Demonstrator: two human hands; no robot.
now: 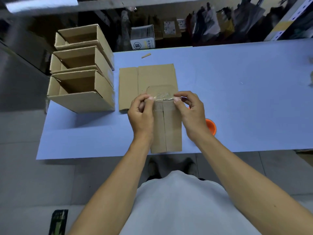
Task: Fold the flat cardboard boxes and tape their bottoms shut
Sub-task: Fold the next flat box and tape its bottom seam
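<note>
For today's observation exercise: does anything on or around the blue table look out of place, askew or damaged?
Mostly orderly. A small loose cardboard scrap lies alone near the far edge of the blue table. The clear tape stretched between the left hand and the right hand over the brown cardboard box looks wrinkled.

- I see dim, cool, bluish light overall.
- The assembled boxes (pixel 81 72) throw a soft shadow toward me on the worktop (pixel 237 99).
- The back shelves (pixel 186 26) are dark and smeared.
- Straight edges bow near the frame's borders.
</note>
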